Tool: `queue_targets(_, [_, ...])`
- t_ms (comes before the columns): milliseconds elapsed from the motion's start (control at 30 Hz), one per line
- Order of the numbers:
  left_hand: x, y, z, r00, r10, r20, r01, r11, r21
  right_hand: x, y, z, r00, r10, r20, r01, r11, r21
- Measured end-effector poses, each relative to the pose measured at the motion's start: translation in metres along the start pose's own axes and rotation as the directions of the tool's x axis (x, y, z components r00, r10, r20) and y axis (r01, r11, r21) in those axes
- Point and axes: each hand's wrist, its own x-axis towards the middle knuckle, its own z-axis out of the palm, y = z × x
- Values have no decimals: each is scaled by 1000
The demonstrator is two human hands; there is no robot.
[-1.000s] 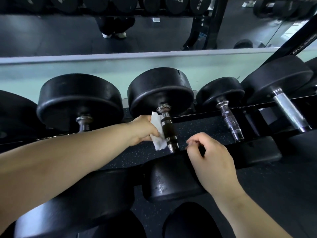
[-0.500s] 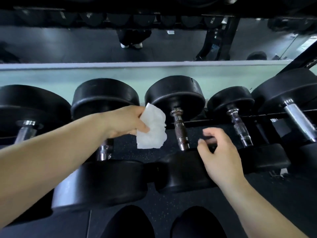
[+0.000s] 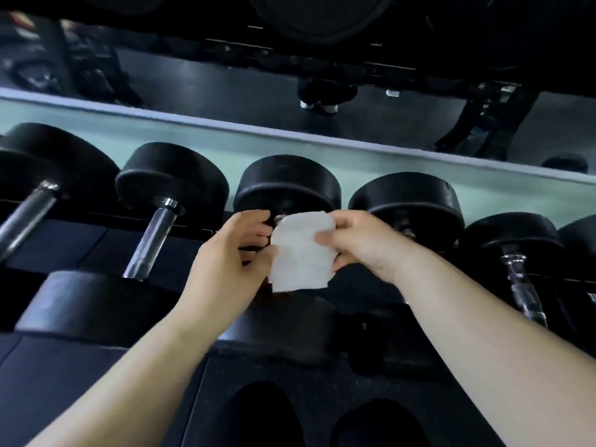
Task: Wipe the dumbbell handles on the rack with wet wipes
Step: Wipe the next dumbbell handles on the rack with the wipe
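Two bare hands hold one white wet wipe [image 3: 301, 253] in the middle of the view. The left hand [image 3: 232, 262] is at 9 o'clock from the wipe. Its thumb and bent fingers pinch the wipe's left edge. The right hand [image 3: 361, 243] is at 3 o'clock from the wipe. Its thumb and fingers pinch the top right corner. The wipe hangs between them, a little crumpled.

The wipe is right in front of the middle dumbbell [image 3: 287, 185], whose round black end sits at 12 o'clock from it. The wipe hides most of that dumbbell's handle. I cannot tell if the wipe touches it.

At 9 o'clock, past the left hand, a shiny handle [image 3: 154, 237] slants down, bare. Farther out at 9 o'clock is a thick handle [image 3: 25, 221]. Just behind the right hand is another black dumbbell end [image 3: 406, 201]. At 4 o'clock is a thin handle [image 3: 522, 285]. They all lie on the dark rack [image 3: 106, 219].

High up at 12 o'clock, a mirror [image 3: 225, 82] shows white shoes [image 3: 319, 105].
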Motion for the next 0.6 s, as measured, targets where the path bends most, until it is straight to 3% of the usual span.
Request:
queue_targets(67, [-20,-15,1,992,44,-118,-38,998,56,17,1,3,998,-1,-56,-5,995,-103])
queue_targets(200, [-38,-37,15,955,261,-137,-212,931,296,47,8,7,997,9,-74,-33,942,-334])
queue_targets(367, [-36,-42,16,939,296,-175,-247,935,256,74,8,27,999,18,45,9,843,-537])
queue_targets(433, [-35,-43,16,939,295,-176,-246,936,252,80,11,40,998,-22,61,59,711,-700])
queue_targets(500, [-35,-43,16,937,300,-179,-251,935,250,84,17,50,991,-123,56,109,489,-866])
queue_targets(600, [-34,-43,16,937,293,-189,-240,935,262,84,24,54,899,-424,114,210,187,-960])
